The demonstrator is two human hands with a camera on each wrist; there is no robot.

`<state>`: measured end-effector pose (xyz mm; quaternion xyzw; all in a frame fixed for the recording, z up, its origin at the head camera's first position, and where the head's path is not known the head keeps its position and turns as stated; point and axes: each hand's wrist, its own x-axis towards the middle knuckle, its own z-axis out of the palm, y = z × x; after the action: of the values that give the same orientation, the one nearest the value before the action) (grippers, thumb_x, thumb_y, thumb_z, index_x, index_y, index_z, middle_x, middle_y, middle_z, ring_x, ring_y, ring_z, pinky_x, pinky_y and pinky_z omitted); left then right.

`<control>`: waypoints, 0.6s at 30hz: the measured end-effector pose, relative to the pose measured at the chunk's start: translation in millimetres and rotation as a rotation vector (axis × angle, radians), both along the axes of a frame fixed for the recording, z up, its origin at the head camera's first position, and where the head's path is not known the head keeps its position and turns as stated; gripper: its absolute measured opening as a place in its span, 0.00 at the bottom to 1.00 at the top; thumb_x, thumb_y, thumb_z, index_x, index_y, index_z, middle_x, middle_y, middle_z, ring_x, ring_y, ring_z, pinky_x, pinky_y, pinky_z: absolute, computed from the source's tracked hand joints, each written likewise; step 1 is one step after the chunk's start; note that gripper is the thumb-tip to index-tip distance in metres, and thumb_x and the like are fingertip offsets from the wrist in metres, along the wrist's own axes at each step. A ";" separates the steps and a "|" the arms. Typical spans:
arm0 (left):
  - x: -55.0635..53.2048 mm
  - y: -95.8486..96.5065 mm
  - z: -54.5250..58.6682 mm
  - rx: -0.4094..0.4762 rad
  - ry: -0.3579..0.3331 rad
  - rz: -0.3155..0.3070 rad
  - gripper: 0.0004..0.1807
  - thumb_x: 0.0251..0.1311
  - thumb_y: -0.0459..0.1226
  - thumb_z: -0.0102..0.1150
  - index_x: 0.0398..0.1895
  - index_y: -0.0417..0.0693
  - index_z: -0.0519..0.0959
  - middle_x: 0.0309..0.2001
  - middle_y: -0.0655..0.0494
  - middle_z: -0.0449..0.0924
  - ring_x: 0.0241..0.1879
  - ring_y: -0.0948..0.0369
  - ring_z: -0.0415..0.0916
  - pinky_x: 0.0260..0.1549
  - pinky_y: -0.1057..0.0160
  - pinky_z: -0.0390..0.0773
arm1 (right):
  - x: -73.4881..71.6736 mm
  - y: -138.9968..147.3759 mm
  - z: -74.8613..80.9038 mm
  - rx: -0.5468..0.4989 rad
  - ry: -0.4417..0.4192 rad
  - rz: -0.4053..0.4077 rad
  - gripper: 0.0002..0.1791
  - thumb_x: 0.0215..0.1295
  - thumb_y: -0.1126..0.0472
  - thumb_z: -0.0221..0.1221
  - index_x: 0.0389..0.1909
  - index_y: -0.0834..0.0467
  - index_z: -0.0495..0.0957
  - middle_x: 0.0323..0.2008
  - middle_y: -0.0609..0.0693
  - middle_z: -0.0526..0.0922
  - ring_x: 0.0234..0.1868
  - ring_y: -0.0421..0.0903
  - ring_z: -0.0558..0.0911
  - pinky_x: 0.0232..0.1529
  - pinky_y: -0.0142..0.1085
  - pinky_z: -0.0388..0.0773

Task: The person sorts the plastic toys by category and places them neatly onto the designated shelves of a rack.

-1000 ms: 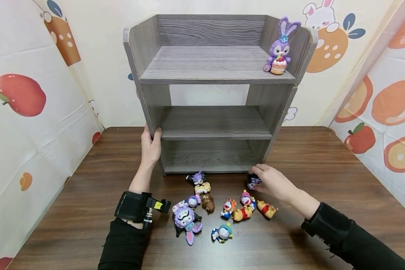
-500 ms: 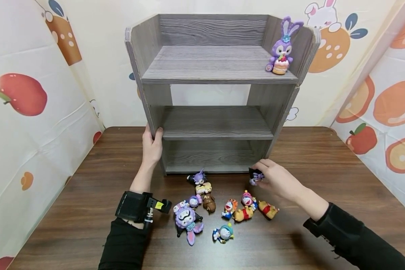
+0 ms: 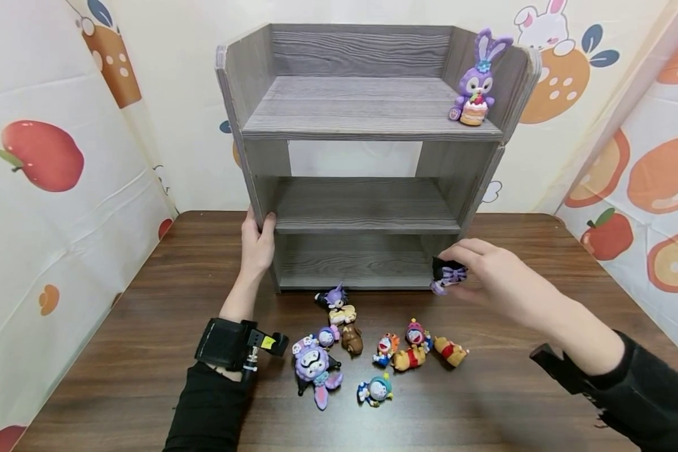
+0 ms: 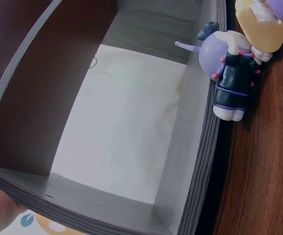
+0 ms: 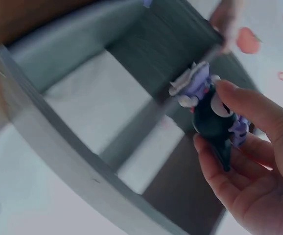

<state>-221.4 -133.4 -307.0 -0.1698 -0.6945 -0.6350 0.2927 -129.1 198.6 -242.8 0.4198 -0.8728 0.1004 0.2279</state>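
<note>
My right hand (image 3: 497, 279) pinches a small black and purple figurine (image 3: 449, 274) between thumb and fingers, in front of the lower right corner of the grey wooden shelf (image 3: 367, 220). In the right wrist view the figurine (image 5: 212, 115) has a purple head with white trim and a dark pointed part hanging down. My left hand (image 3: 257, 245) grips the shelf's left side panel, thumb on the front edge and the other fingers hidden behind it. A purple rabbit figurine (image 3: 474, 88) holding a cake sits on the top board at the right.
Several figurines lie on the brown table (image 3: 486, 389) before the shelf: a large purple one (image 3: 314, 370), a brown one (image 3: 351, 339), yellow bears in red (image 3: 409, 358), and a blue one with a teal hat (image 3: 377, 389). Near the shelf's base lies another black and purple figurine (image 3: 334, 297).
My right hand has lifted the black and purple figurine and carried it up and to the right. The left hand keeps its grip on the shelf.
</note>
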 end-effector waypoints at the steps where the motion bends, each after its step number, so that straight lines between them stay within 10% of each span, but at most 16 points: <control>1: -2.8 -1.0 -2.8 -0.002 0.003 -0.001 0.19 0.55 0.23 0.37 0.52 0.21 0.62 0.51 0.28 0.65 0.53 0.44 0.62 0.52 0.56 0.60 | 2.2 -0.8 6.6 0.005 0.002 0.004 0.26 0.29 0.71 0.71 0.36 0.65 0.75 0.32 0.51 0.76 0.30 0.42 0.76 0.28 0.35 0.75; 9: -16.1 -6.4 -17.6 -0.019 0.007 0.007 0.20 0.57 0.26 0.38 0.54 0.27 0.63 0.54 0.35 0.66 0.55 0.53 0.62 0.53 0.56 0.60 | 4.1 -1.9 56.0 0.058 0.022 0.030 0.28 0.30 0.67 0.72 0.40 0.61 0.75 0.33 0.45 0.76 0.28 0.37 0.75 0.26 0.34 0.73; 18: 3.8 2.5 4.5 -0.022 0.012 -0.002 0.21 0.55 0.22 0.36 0.53 0.21 0.60 0.53 0.28 0.64 0.55 0.43 0.60 0.53 0.54 0.59 | -26.8 0.4 103.7 0.147 0.077 -0.042 0.24 0.41 0.52 0.68 0.42 0.53 0.75 0.36 0.40 0.75 0.32 0.35 0.73 0.34 0.33 0.69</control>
<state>-217.7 -130.8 -302.5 -0.1773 -0.6995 -0.6266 0.2943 -155.9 199.0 -139.1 0.4205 -0.8770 0.0152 0.2318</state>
